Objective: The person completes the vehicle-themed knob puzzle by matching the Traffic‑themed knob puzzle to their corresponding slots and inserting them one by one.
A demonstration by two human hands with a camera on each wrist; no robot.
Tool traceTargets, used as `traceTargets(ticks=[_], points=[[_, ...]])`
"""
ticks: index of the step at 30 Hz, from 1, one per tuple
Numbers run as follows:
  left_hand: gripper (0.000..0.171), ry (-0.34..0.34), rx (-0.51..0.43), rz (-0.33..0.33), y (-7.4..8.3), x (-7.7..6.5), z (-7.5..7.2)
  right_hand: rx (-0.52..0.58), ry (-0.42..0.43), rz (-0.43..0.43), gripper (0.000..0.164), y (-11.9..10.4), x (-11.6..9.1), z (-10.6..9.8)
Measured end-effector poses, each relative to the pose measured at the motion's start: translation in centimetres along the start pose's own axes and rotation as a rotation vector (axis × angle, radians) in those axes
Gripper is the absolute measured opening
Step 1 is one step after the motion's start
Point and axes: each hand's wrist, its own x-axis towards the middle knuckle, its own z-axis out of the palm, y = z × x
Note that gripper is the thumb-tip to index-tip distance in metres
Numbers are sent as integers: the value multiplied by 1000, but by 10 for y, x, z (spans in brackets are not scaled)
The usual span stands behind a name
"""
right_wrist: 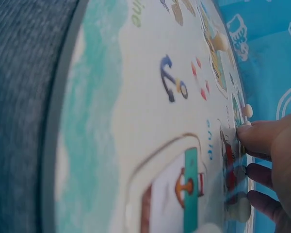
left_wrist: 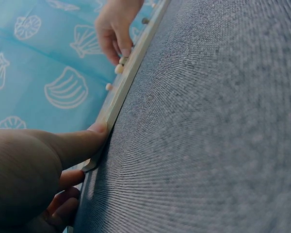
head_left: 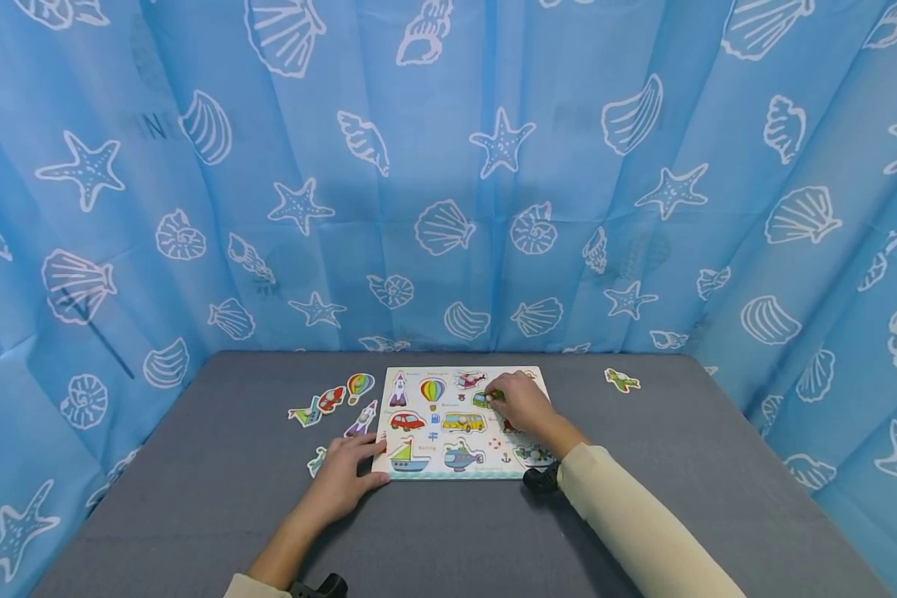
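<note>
A white wooden knob puzzle board (head_left: 456, 473) with pictures of vehicles lies on the grey table. At its front left corner is my left hand (head_left: 341, 477), holding the edge between the thumb (left_wrist: 85, 144) and the fingers. Over the upper right part of the board, my right hand (head_left: 525, 404) pinches a green vehicle puzzle piece (head_left: 482, 399) at its knob. The fingers partly cover that piece. In the board are a yellow bus (head_left: 463, 422), a red car (head_left: 407, 421), a sailboat (head_left: 408, 458) and a balloon picture (head_left: 432, 392).
Left of the board lie several loose pieces: a balloon (head_left: 360, 386), a red piece (head_left: 331, 399), a sailboat piece (head_left: 305, 412) and a purple rocket (head_left: 361, 419). A green plane-like piece (head_left: 623, 380) lies at the far right. A blue shell-patterned curtain (head_left: 433, 274) hangs behind the table.
</note>
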Motion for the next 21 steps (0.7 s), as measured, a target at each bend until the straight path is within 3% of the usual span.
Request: traceTargets(ticks=[12, 21], points=[[48, 9, 1, 0, -2, -1, 0, 62, -120, 9, 17, 7, 2, -16], [48, 4, 4, 4, -2, 0, 0, 51, -114, -27, 21, 24, 1, -33]])
